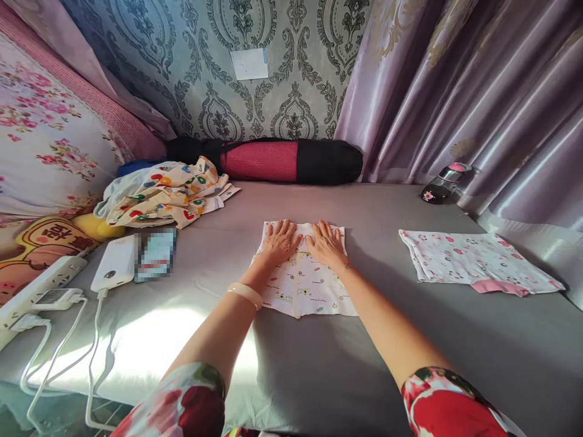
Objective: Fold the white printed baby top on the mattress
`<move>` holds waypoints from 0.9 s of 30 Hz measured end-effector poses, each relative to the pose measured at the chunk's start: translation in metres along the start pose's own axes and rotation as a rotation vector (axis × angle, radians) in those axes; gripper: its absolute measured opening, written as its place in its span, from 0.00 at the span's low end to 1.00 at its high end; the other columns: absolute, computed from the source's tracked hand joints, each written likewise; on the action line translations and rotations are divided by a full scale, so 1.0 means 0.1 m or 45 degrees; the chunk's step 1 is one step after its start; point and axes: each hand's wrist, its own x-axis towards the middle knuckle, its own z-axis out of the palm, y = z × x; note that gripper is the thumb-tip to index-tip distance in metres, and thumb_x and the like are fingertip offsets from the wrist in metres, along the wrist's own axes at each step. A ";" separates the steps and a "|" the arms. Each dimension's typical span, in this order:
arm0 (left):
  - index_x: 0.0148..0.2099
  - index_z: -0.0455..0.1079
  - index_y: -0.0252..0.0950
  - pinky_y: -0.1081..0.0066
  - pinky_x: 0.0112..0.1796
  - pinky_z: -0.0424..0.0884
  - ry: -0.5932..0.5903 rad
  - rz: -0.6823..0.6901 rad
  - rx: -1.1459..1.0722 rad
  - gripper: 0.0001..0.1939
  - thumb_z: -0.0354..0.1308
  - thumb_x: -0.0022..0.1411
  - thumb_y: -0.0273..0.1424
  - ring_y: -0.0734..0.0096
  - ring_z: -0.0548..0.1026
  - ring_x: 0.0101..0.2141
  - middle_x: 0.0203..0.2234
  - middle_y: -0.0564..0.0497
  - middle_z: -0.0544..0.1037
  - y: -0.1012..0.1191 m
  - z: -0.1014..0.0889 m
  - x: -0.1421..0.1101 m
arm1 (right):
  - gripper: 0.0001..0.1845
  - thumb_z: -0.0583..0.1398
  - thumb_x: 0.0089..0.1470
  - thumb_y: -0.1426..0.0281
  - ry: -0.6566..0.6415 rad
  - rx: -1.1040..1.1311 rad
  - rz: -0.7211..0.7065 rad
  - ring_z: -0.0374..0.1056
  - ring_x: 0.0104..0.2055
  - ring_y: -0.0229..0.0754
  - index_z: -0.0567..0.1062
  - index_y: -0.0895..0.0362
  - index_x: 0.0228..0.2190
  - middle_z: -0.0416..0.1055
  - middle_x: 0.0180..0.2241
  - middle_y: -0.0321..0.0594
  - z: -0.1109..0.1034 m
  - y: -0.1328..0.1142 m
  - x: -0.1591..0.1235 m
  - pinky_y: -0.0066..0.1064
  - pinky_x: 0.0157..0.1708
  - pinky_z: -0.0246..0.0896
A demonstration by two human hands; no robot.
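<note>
A small white printed cloth point(304, 285) lies folded flat on the grey bed sheet point(319, 364) in front of me. My left hand point(280, 241) lies flat on its far left part, fingers stretched out. Beside it, my right hand point(327, 243) presses flat on the far right part, fingers spread. Both hands hold nothing. A pale bangle point(246, 294) sits on my left wrist.
A folded white cloth with pink spots point(473, 261) lies to the right. A heap of printed clothes point(168, 191) sits at the back left, near a black and red roll bag point(273, 159). A power bank point(115, 262), a phone point(155, 254), a power strip point(39, 285) and a bottle point(444, 182) lie about.
</note>
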 end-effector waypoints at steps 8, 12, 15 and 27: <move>0.69 0.53 0.33 0.49 0.64 0.50 -0.018 0.010 -0.011 0.31 0.34 0.73 0.45 0.54 0.52 0.67 0.68 0.37 0.55 0.02 -0.11 -0.09 | 0.33 0.40 0.67 0.57 -0.087 0.084 -0.076 0.35 0.72 0.51 0.52 0.56 0.68 0.40 0.71 0.50 -0.12 0.05 -0.04 0.54 0.67 0.31; 0.70 0.53 0.36 0.46 0.64 0.46 -0.026 0.029 0.006 0.31 0.36 0.73 0.46 0.51 0.50 0.68 0.69 0.39 0.53 0.00 -0.20 -0.26 | 0.32 0.40 0.68 0.57 -0.083 0.091 -0.179 0.31 0.72 0.54 0.51 0.52 0.68 0.37 0.72 0.49 -0.18 0.10 -0.20 0.59 0.66 0.29; 0.70 0.54 0.39 0.46 0.64 0.47 -0.031 0.080 0.010 0.30 0.36 0.73 0.45 0.50 0.52 0.67 0.68 0.40 0.55 -0.03 -0.22 -0.38 | 0.30 0.41 0.68 0.58 -0.078 0.055 -0.275 0.31 0.72 0.54 0.52 0.49 0.68 0.36 0.72 0.45 -0.16 0.10 -0.32 0.58 0.66 0.30; 0.70 0.53 0.42 0.48 0.64 0.47 -0.028 0.055 0.019 0.30 0.37 0.72 0.47 0.52 0.52 0.67 0.68 0.43 0.56 -0.06 -0.12 -0.38 | 0.29 0.43 0.68 0.59 -0.048 -0.023 -0.272 0.38 0.72 0.54 0.54 0.47 0.67 0.40 0.71 0.42 -0.09 0.07 -0.36 0.58 0.66 0.30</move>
